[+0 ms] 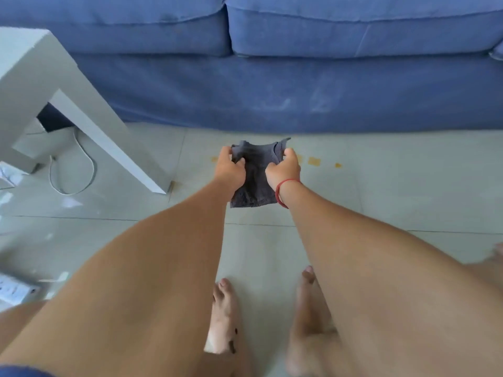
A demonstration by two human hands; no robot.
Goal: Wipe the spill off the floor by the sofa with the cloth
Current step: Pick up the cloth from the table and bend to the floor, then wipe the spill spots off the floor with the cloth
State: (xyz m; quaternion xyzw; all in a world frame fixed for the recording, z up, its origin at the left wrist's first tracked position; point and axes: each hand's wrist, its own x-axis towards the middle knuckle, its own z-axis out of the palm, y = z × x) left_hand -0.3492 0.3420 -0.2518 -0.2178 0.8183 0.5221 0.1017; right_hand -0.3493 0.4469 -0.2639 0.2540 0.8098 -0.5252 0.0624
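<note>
A dark grey cloth (pixel 255 172) hangs between both hands above the pale tiled floor, just in front of the blue sofa (pixel 272 85). My left hand (pixel 230 167) grips its upper left part and my right hand (pixel 284 170), with a red band at the wrist, grips its upper right part. Yellow-orange spill spots (pixel 314 160) lie on the tiles to the right of the cloth, and one small spot (pixel 214 159) shows to its left. Any spill under the cloth is hidden.
A white side table (pixel 32 85) stands at the left with a white cable (pixel 87 170) looping beneath it. A white power strip (pixel 13 288) lies at the lower left. My bare feet (pixel 226 317) stand on the tiles below the hands.
</note>
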